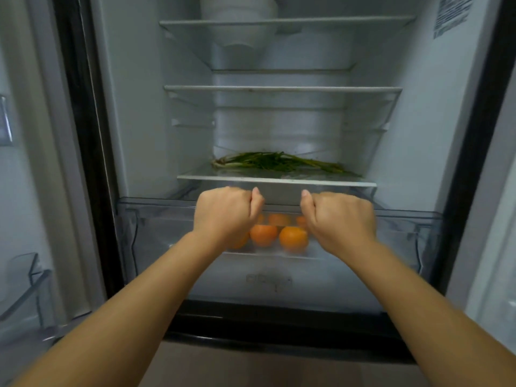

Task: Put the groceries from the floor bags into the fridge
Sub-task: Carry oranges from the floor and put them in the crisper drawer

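Note:
The fridge stands open in front of me. Its clear crisper drawer [156, 233] sits at the bottom, slid partly out, with several oranges [293, 238] inside. My left hand [226, 213] and my right hand [337, 219] are side by side at the middle of the drawer's upper front rim, fingers curled over it, thumbs up. A bunch of green onions [279, 162] lies on the lowest glass shelf [276, 180] just above my hands. No bags are in view.
Two glass shelves [282, 89] above hold nothing visible; a stack of white bowls [240, 12] stands on the top one. The open door with clear bins [25, 286] is at the left. The fridge's dark frame [279, 322] runs below the drawer.

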